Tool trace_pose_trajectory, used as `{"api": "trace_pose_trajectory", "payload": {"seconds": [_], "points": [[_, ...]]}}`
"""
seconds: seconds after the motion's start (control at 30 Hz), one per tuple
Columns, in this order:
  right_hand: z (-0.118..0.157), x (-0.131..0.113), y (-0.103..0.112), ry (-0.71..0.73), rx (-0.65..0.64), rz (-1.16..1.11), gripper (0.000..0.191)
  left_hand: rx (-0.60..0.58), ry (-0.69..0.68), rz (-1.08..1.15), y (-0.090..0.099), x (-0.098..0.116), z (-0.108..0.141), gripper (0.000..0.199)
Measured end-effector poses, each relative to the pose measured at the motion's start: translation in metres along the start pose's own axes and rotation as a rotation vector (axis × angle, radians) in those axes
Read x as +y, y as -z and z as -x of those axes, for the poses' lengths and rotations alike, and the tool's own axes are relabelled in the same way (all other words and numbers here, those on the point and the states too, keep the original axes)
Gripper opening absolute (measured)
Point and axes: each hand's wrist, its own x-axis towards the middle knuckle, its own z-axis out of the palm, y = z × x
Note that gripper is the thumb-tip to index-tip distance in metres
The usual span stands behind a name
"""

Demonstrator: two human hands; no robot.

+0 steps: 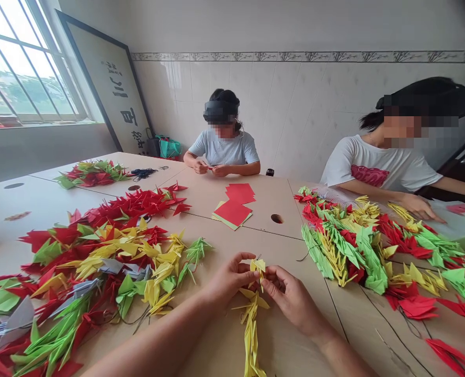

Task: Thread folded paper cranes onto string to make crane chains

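Left hand (229, 277) and right hand (291, 299) are held together above the counter (271, 198) — the fingers (248, 260) of both are pinched closed on a small yellow paper crane (258, 267). It sits at the top of a string of yellow origami cranes (251, 330) running down toward the near counter edge. Big heap of red, green and yellow paper cranes (110, 256) to the left, another (358, 246) to the right, and a smaller one (93, 174) farther back. Stack of red and yellow paper squares (234, 207) lies straight ahead. Across the counter, a co-worker in a grey T-shirt (224, 151) holds both hands together — a second co-worker in a white T-shirt (385, 167) has one hand (418, 206) on the cranes at right.
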Motion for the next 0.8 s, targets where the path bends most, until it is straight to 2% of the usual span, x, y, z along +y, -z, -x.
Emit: {"api": "trace_pose_trajectory", "payload": {"seconds": [0.43, 0.6, 0.8], "points": [[-0.005, 0.01, 0.006, -0.078, 0.096, -0.002, 0.028, -0.013, -0.004, 0.025, -0.001, 0.001, 0.002, 0.047], [-0.005, 0.008, 0.005, -0.091, 0.041, -0.036, 0.027, 0.028, -0.019, 0.061, 0.0, 0.0, 0.001, 0.049], [-0.004, 0.012, 0.004, -0.116, 0.034, 0.029, 0.034, -0.002, -0.033, 0.11, 0.003, -0.005, -0.001, 0.044]]}}
